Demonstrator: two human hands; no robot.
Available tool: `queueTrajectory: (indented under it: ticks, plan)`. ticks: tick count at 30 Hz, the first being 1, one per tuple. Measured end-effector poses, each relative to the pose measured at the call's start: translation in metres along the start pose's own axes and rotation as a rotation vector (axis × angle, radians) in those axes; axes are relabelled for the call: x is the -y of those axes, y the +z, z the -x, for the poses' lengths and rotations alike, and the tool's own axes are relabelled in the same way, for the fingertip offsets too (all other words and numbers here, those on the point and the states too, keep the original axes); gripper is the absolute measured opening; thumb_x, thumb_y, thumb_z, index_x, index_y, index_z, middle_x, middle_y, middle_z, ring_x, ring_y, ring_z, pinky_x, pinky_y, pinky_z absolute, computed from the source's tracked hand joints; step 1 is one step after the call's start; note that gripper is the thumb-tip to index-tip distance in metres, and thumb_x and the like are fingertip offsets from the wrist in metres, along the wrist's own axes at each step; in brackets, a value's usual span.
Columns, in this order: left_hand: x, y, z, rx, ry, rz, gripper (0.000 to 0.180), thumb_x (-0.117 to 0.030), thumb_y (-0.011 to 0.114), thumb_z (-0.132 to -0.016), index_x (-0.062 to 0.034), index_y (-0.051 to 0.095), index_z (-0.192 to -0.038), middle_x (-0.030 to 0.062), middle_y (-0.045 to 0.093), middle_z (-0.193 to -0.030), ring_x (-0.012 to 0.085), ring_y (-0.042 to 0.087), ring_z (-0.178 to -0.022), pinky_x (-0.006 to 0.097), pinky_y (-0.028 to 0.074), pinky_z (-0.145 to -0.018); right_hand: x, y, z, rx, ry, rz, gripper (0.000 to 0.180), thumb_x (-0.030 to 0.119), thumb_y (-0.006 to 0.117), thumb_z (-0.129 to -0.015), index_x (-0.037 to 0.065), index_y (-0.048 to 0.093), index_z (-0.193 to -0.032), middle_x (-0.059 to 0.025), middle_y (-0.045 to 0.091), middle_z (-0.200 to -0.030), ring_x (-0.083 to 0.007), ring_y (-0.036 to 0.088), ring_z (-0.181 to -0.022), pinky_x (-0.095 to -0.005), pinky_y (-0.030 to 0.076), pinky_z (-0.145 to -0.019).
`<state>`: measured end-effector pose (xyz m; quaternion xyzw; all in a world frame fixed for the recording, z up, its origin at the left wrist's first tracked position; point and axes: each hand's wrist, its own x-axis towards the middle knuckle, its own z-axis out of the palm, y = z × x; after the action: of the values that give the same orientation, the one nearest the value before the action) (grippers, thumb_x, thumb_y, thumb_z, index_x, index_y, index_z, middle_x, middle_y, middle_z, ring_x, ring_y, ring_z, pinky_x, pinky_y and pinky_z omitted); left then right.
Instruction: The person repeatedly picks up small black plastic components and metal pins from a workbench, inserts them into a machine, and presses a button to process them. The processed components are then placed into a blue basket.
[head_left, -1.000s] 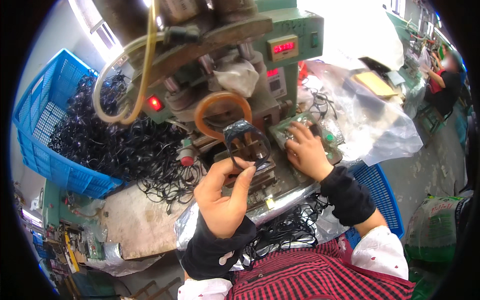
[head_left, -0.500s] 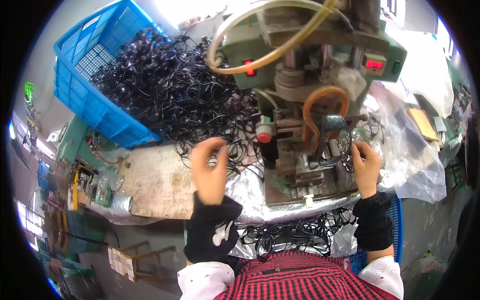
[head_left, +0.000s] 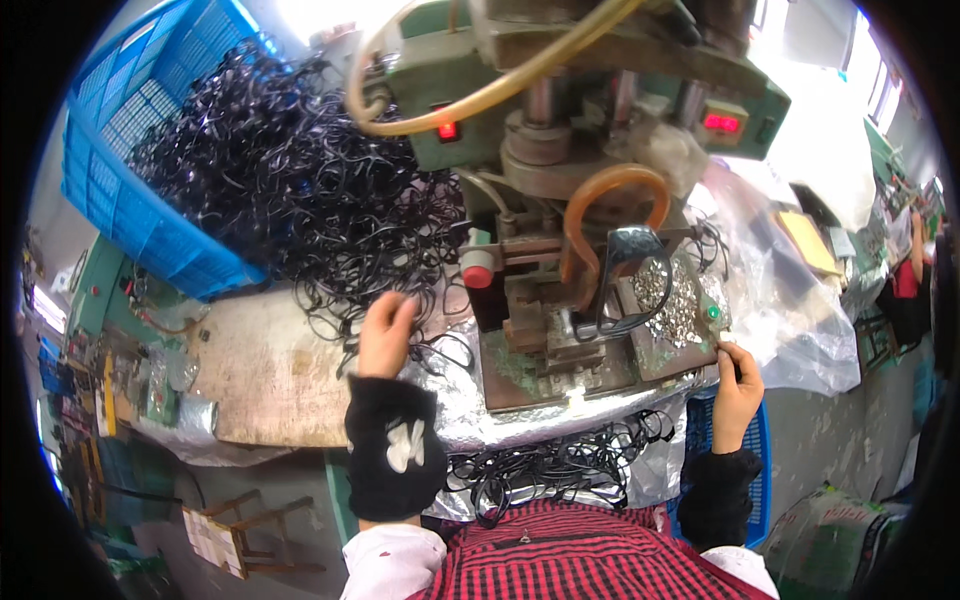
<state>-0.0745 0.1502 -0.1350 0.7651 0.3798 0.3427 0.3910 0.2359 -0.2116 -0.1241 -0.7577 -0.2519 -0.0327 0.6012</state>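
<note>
Left hand (head_left: 387, 335) curled among black eyeglass frames (head_left: 300, 190) left of the press machine (head_left: 560, 200), grip unclear; right hand (head_left: 738, 385) at its base, pinch indistinct.

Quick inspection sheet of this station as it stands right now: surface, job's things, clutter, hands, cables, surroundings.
Surface: worn bench top, partly covered by crinkled silver foil.
Job's things: heap of black eyeglass frames spilling from a blue plastic crate; green press machine; black frame seated on its fixture; pile of small metal parts beside it.
Clutter: more black frames in the foil at the bench's front edge; clear plastic sheeting to the right.
Hands: left hand reaches into the frames at the heap's edge; right hand at the machine base's right corner, grip cannot be told.
Cables: yellowish hose looping over the machine.
Surroundings: another blue crate below the right hand; a person at far right.
</note>
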Motion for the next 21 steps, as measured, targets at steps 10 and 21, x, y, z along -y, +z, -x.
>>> queueTrajectory:
  ticks: [10, 21]
  plan:
    - [-0.035, 0.024, 0.044, -0.127, -0.6, 0.709, 0.031, -0.028, 0.06, -0.098, -0.0079, 0.06, -0.121, -0.0023, 0.055, -0.081, 0.0059, 0.045, -0.06, 0.019, 0.034, -0.051, 0.103, 0.119, -0.021, 0.268, -0.416, -0.276, 0.019, -0.001, 0.069, -0.08, -0.002, 0.07, -0.1, -0.0131, 0.068, -0.093, -0.0258, 0.066, -0.084, -0.032, 0.051, -0.078]
    - [-0.199, 0.028, 0.034, -0.214, 0.566, 0.671, 0.014, -0.011, 0.048, -0.102, -0.0058, 0.05, -0.116, 0.0086, 0.058, -0.1, 0.02, 0.061, -0.082, 0.031, 0.051, -0.067, 0.134, 0.116, -0.009, 0.472, 0.186, -0.818, 0.054, -0.002, 0.065, -0.086, -0.005, 0.045, -0.135, -0.0083, 0.066, -0.103, -0.0119, 0.062, -0.096, -0.0242, 0.049, -0.086]
